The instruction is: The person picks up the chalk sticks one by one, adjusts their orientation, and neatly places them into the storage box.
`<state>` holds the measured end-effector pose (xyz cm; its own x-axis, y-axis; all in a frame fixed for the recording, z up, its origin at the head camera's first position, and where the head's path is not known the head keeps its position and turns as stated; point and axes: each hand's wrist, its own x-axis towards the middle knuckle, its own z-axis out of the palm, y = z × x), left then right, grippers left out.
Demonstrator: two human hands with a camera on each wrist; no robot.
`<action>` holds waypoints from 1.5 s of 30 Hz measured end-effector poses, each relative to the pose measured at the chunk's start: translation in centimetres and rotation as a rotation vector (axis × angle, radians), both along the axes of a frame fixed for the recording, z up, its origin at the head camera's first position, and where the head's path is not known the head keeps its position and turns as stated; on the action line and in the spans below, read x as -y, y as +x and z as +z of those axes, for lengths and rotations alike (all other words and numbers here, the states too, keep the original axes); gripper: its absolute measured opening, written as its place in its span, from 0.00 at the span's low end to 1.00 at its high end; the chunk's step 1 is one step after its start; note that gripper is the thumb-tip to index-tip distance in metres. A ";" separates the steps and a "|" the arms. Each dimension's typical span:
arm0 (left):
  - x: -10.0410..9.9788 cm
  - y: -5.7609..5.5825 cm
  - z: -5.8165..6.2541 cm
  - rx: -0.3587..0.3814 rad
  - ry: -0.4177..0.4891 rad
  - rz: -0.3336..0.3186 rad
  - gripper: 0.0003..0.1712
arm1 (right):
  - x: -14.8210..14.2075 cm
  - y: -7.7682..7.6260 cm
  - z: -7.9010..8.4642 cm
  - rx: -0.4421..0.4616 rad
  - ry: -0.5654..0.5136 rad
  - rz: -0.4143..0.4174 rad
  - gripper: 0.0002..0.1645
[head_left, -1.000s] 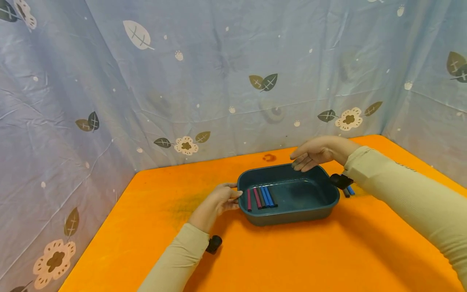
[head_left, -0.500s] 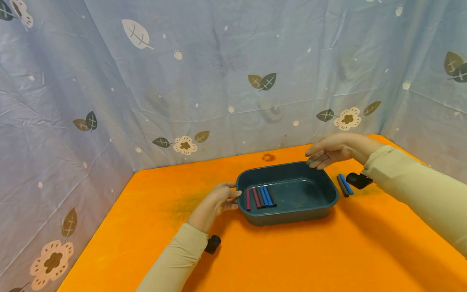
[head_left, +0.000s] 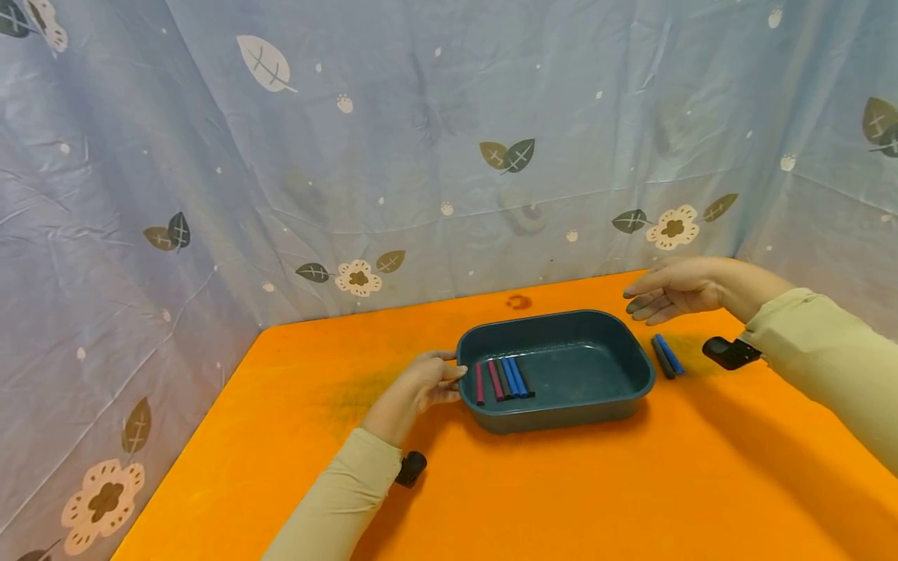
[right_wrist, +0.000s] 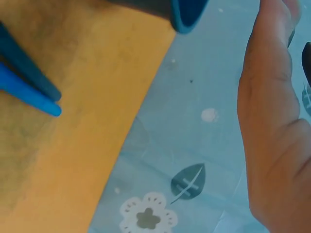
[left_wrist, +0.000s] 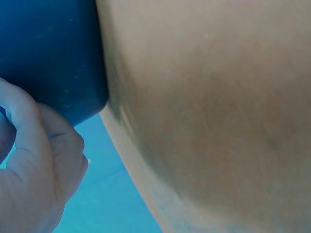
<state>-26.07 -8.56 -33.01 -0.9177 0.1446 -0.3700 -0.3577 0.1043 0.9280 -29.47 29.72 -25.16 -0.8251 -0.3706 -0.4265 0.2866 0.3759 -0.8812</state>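
My left hand (head_left: 426,380) grips the left end of a dark teal plastic tub (head_left: 561,419), thumb at the rim and fingers against the outside wall. In the left wrist view those bent fingers lie against the tub's corner. Inside, at its left end, a row of pink sticks (head_left: 495,380), blue sticks (head_left: 517,377) and dark sticks lies side by side. My right hand (head_left: 677,290), fingers extended and holding nothing, hovers beyond the tub's far right corner. Below it a dark stick (head_left: 662,358) and a blue stick (head_left: 670,354) lie together beside the tub.
An orange cloth (head_left: 547,491) covers the table, with greenish smudges on it and a dark ring mark (head_left: 518,302) near the back edge. Patterned blue-grey curtains (head_left: 421,195) stand behind and at both sides.
My right hand has moved right, from over the tub's far rim to past its right corner. The two sticks on the cloth have come into full view. Left hand and tub have stayed put.
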 end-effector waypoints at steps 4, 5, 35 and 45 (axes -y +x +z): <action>-0.1 0.0 0.1 -0.004 0.000 -0.003 0.29 | -1.4 0.2 -0.3 0.018 -0.006 -0.013 0.13; -0.1 0.0 0.1 -0.005 0.000 -0.002 0.29 | -1.7 0.2 -0.4 0.022 -0.007 -0.013 0.13; 0.1 0.0 -0.2 -0.013 -0.014 0.003 0.29 | -6.2 0.3 -5.8 0.090 -0.051 -0.011 0.11; 0.1 0.0 0.0 -0.011 -0.009 0.010 0.28 | -6.5 0.0 -7.4 0.092 0.021 -0.073 0.10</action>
<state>-26.08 -8.64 -33.03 -0.9230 0.1322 -0.3613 -0.3488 0.1090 0.9309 -29.45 36.24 -32.56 -0.8068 -0.3012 -0.5082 0.3928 0.3690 -0.8423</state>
